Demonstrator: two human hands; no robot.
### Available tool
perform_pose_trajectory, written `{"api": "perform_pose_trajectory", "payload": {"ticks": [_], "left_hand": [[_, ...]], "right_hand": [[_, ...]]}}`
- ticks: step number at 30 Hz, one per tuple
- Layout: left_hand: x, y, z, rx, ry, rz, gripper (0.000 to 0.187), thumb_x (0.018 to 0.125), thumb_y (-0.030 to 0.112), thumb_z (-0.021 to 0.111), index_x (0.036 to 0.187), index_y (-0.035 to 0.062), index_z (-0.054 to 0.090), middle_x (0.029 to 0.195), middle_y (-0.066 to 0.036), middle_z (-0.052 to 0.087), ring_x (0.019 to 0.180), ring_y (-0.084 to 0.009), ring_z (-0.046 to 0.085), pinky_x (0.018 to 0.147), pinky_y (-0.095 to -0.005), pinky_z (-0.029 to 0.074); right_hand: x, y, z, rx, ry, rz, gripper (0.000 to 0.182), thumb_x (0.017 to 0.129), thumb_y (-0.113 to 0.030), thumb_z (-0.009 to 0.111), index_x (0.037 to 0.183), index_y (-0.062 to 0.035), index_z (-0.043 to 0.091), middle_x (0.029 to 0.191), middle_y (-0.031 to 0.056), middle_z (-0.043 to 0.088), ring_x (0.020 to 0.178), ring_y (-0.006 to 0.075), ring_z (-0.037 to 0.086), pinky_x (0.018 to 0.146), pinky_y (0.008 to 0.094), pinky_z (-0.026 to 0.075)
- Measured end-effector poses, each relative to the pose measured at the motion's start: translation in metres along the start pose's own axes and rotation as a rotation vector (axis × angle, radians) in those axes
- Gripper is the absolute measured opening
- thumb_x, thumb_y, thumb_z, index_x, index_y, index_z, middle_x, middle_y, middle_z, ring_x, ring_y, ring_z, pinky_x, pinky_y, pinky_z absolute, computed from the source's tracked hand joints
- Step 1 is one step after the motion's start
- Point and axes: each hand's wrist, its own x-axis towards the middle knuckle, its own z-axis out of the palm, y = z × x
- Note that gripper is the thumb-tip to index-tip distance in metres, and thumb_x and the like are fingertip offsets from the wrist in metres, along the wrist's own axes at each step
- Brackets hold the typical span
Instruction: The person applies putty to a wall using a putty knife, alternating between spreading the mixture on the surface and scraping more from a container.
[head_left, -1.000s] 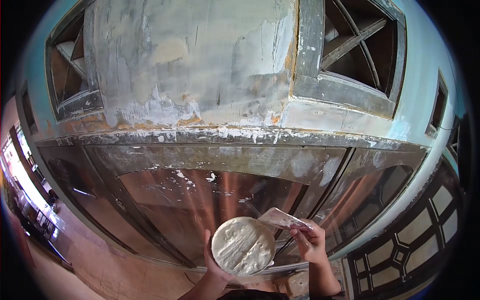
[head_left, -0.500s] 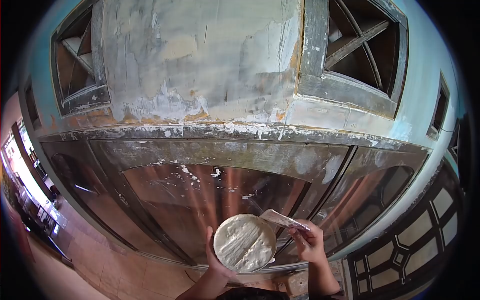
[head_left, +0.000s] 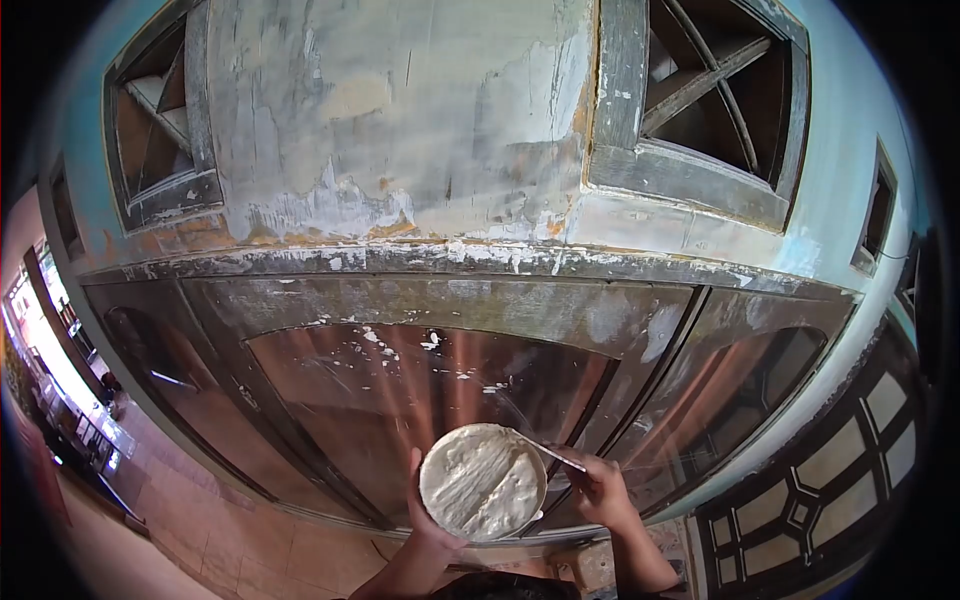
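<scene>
My left hand (head_left: 430,518) grips the left side of a round tub (head_left: 483,482) filled with an off-white paste, its surface ridged and lumpy. A flat scraper (head_left: 555,456) is held in my right hand (head_left: 598,488), its blade at the upper right rim of the tub. Seen nearly edge-on, the scraper slopes down to the right. Whether its edge dips into the paste cannot be made out.
Beyond the tub are dark-framed glass panes (head_left: 430,390) with white specks. Above them is a patchy, scraped wall (head_left: 400,120) between two lattice vents (head_left: 715,95). A dark panelled grille (head_left: 810,480) is at the right, a tiled floor (head_left: 235,535) lower left.
My right hand has moved slightly left and down, and the scraper has turned from showing its flat face to nearly edge-on. The tub has shifted slightly left and up.
</scene>
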Motion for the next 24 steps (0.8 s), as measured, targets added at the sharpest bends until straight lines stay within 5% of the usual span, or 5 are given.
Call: {"api": "perform_pose_trajectory", "payload": {"ticks": [5,8,10,20,24], "left_hand": [[-0.002,0.005,0.011,-0.009,-0.006,0.008,0.075,0.1,0.063,0.03,0.142,0.0038,0.051,0.143,-0.019,0.053,0.129,-0.0373,0.053,0.11,-0.0529,0.04],[-0.002,0.005,0.011,-0.044,-0.083,-0.003,0.076,0.1,0.064,0.03,0.142,0.0037,0.051,0.145,-0.019,0.052,0.131,-0.0378,0.052,0.111,-0.0536,0.039],[-0.003,0.002,0.002,-0.032,-0.008,0.009,0.077,0.1,0.064,0.029,0.142,0.0038,0.05,0.144,-0.019,0.052,0.132,-0.0383,0.051,0.112,-0.0541,0.038],[0.002,-0.012,-0.004,-0.177,-0.074,-0.069,0.082,0.099,0.067,0.028,0.144,0.0009,0.047,0.146,-0.024,0.048,0.132,-0.0415,0.049,0.111,-0.0563,0.038],[-0.001,-0.009,0.002,-0.071,-0.018,-0.051,0.079,0.099,0.066,0.029,0.142,0.0021,0.05,0.143,-0.021,0.053,0.13,-0.0388,0.052,0.111,-0.0538,0.039]], "right_hand": [[-0.023,0.049,-0.004,-0.436,-0.213,0.557,0.037,0.081,0.017,0.055,0.112,0.0001,0.065,0.101,0.0152,0.071,0.086,0.0238,0.069,0.08,0.0312,0.053],[-0.032,0.07,-0.006,0.277,0.246,0.321,0.026,0.089,0.014,0.055,0.109,0.0009,0.065,0.103,0.0079,0.069,0.093,0.0152,0.065,0.086,0.0277,0.05],[-0.019,0.039,-0.014,0.483,0.288,0.286,0.016,0.095,0.009,0.057,0.107,0.0027,0.065,0.105,0.0041,0.068,0.1,0.0119,0.062,0.09,0.0264,0.048],[-0.024,0.011,-0.006,0.335,0.23,0.203,0.017,0.095,0.005,0.061,0.11,0.0026,0.065,0.106,0.0077,0.07,0.099,0.0131,0.063,0.087,0.027,0.049],[-0.032,0.021,-0.013,0.023,-0.009,0.111,0.051,0.075,0.02,0.059,0.121,-0.0024,0.065,0.124,0.0171,0.068,0.119,0.0301,0.064,0.097,0.0308,0.048]]}}
